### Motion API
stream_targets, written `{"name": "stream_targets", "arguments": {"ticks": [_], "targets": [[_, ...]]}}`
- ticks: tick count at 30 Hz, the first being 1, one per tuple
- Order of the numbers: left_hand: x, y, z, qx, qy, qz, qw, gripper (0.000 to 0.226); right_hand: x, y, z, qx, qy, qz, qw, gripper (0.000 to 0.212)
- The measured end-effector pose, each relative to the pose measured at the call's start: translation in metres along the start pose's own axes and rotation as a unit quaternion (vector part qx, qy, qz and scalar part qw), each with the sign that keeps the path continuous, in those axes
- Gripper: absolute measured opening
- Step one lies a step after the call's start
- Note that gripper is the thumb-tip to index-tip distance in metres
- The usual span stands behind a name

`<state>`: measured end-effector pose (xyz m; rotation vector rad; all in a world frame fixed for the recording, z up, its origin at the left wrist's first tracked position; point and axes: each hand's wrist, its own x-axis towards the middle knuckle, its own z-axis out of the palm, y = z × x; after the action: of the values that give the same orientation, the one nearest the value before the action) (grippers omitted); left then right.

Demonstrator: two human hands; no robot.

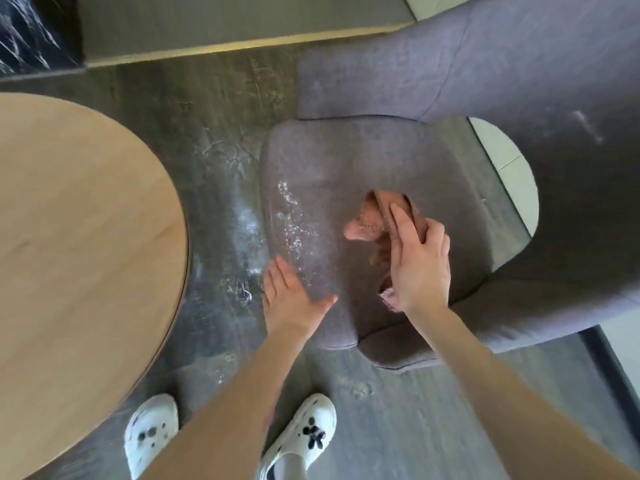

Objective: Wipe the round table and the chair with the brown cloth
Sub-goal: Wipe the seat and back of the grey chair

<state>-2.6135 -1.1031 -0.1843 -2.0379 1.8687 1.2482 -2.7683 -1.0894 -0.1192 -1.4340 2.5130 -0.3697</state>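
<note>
A grey upholstered chair (381,157) fills the upper right, its seat cushion facing me. The brown cloth (369,220) lies crumpled on the middle of the seat. My right hand (420,261) presses down on the cloth and grips it. White powdery specks (294,226) mark the seat's left part. My left hand (292,296) rests flat with fingers apart on the seat's front left edge, holding nothing. The round wooden table (79,258) is on the left, apart from the chair.
Dark grey floor (221,133) runs between table and chair, dusted with white powder (247,223) beside the seat. My two white clogs (152,431) stand at the bottom. A dark marbled surface (31,29) sits top left.
</note>
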Motion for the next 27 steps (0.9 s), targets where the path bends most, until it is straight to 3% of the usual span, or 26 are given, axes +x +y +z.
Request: {"name": "stream_targets", "arguments": {"ticks": [4, 8, 11, 14, 21, 27], "targets": [[0.009, 0.004, 0.039, -0.122, -0.014, -0.179, 0.976, 0.129, 0.025, 0.012, 0.024, 0.020, -0.017, 0.000, 1.000, 0.046], [0.032, 0.007, 0.060, -0.196, -0.040, -0.262, 0.944, 0.133, 0.047, 0.020, 0.059, 0.022, -0.063, 0.021, 0.998, 0.050], [0.042, 0.001, 0.073, -0.257, -0.014, -0.275, 0.926, 0.131, 0.058, 0.016, 0.092, 0.029, -0.046, 0.072, 0.996, 0.053], [0.048, 0.000, 0.074, -0.268, -0.012, -0.278, 0.922, 0.129, 0.059, -0.002, 0.122, 0.010, -0.079, 0.125, 0.989, 0.058], [0.047, -0.001, 0.072, -0.288, -0.036, -0.279, 0.916, 0.126, 0.063, -0.002, 0.126, -0.030, -0.096, 0.098, 0.990, 0.052], [0.047, -0.007, 0.082, -0.290, -0.020, -0.251, 0.924, 0.116, 0.041, -0.047, 0.144, 0.023, -0.099, 0.095, 0.990, 0.044]]}}
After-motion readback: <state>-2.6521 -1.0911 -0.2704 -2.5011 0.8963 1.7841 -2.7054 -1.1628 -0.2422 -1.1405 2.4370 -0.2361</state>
